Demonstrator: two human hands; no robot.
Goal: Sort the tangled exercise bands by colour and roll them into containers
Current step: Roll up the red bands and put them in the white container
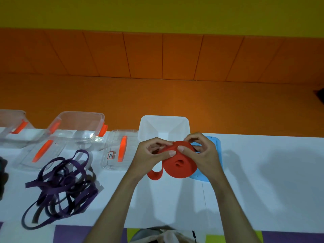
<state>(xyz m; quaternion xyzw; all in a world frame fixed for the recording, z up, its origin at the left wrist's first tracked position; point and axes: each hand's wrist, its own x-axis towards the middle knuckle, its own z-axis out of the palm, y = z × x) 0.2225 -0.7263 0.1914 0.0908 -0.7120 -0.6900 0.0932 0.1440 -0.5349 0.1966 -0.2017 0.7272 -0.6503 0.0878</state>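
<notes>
1. Head view shows the rolling step in hand: the red band (178, 162) is wound into a thick roll, held just above the table (263, 172) at the centre of the frame.
2. The left hand (152, 153) and the right hand (201, 153) both pinch the top edge of the roll, with fingers curled and thumbs nearly meeting.
3. A short loose end (155, 175) hangs at the lower left of the roll, so I judge the winding is almost done but not finished.
4. The next move probably calls for wrapping this end tight while holding the roll firmly so it does not spring open, then placing it into a container.
5. The white tub (164, 127) stands just behind the hands; no band shows inside it, and it looks like the nearest place for the roll.
6. A blue lid (217, 146) lies under the right hand, partly hidden.
7. The clear box (78, 123) in the upper left part of the table shows no band inside. A second clear box (12, 127) at the left edge is cut off; I cannot tell its content.
8. Two clear lids (121, 149) with orange clips lie flat near them.
9. The purple bands (64, 186) lie tangled at the lower left, not yet rolled.
</notes>
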